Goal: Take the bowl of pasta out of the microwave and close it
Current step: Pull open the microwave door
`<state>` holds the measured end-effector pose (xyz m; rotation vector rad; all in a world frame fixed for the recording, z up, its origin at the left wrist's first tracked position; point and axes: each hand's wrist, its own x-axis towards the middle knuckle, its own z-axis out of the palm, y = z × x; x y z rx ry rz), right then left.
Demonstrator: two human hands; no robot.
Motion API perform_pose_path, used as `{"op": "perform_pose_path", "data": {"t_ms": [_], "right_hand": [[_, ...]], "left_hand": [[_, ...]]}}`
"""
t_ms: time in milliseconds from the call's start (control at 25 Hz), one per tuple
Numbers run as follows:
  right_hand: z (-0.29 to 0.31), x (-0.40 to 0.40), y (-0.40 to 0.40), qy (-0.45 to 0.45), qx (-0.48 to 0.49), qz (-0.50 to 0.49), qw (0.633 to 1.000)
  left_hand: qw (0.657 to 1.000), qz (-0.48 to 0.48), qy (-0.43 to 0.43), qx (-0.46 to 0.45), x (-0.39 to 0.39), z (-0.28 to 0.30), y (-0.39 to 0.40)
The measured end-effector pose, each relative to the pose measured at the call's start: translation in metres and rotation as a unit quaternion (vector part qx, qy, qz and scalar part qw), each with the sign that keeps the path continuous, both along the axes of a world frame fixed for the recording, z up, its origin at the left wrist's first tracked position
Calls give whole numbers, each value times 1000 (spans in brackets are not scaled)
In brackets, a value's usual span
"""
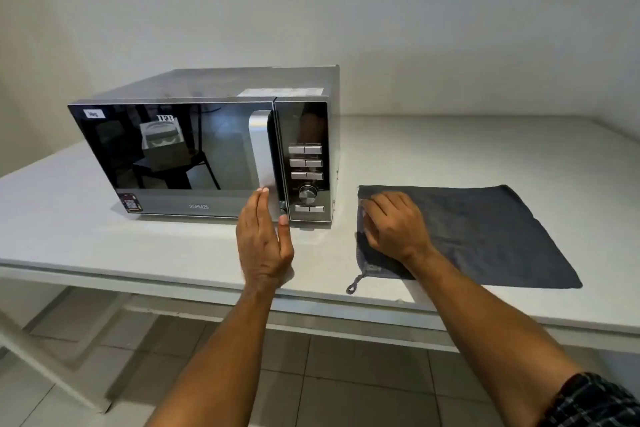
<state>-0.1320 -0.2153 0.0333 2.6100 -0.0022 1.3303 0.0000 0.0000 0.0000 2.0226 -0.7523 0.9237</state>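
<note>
A silver and black microwave [194,149] stands on the white counter [450,156] with its mirrored door closed. The bowl of pasta is hidden; the dark door glass shows only reflections. My left hand [264,239] is held upright with fingers straight, its fingertips at the lower end of the silver door handle [260,146], holding nothing. My right hand [394,225] rests palm down on the left part of a dark grey cloth [485,236], fingers curled onto the fabric near its left edge.
The cloth lies flat to the right of the microwave, with a small loop [354,286] hanging over the counter's front edge. Buttons and a dial [307,192] fill the microwave's right panel. A white wall stands behind, and tiled floor shows below the counter.
</note>
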Motion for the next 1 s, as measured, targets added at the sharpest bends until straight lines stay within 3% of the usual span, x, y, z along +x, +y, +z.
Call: {"op": "perform_pose_path", "data": {"t_ms": [160,280,480,680,920,1000], "right_hand": [[63,38,22,-66,-53,52,995],[122,69,36,-112,-51,69,990],[171,99,52,-33,14,40,999],[167,105,56,-53,90,63,993],[168,111,58,-48,79,52,994],[160,110,59,-85,78,55,992]], "left_hand": [[968,-15,175,-178,-1,20,-19],[932,-32,222,-285,9,42,-27],[837,-115,387,-371,25,62,-41],[863,-73,384,-319,31,74,-47],[884,-26,272,-380,16,69,-38],[884,-36,268,-381,12,65,-26]]}}
